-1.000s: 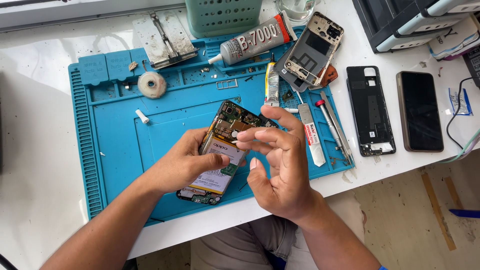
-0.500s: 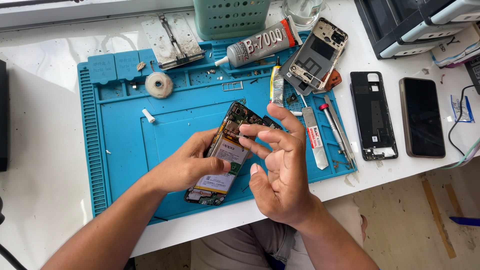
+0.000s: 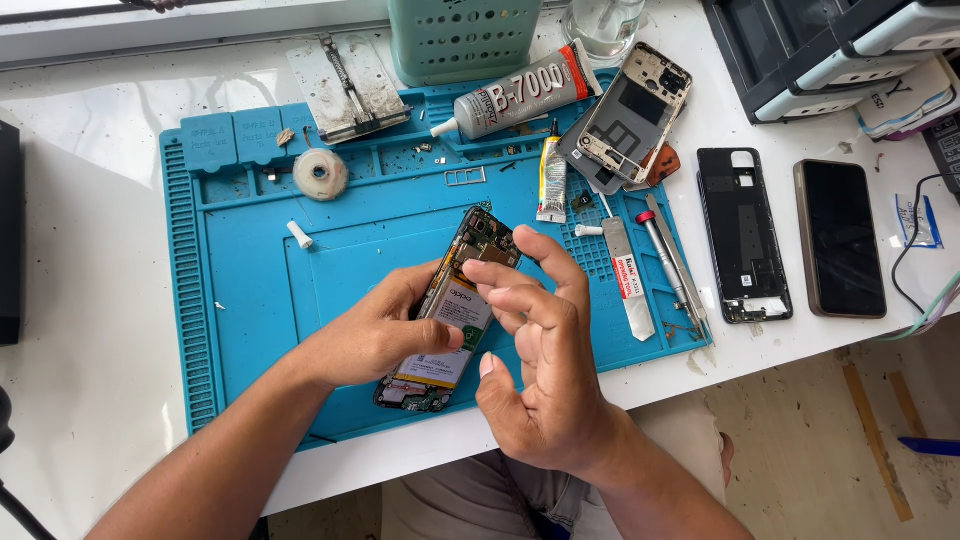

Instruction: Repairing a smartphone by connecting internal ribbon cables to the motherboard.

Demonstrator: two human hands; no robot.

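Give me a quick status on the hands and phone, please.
Left hand grips opened phone over blue mat. Right hand open, fingers touching its battery. Nothing in the way.

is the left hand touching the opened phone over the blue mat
Touching. The head view shows the left hand wrapped around the edge of the opened phone, thumb pressed on its battery, holding it above the blue mat.
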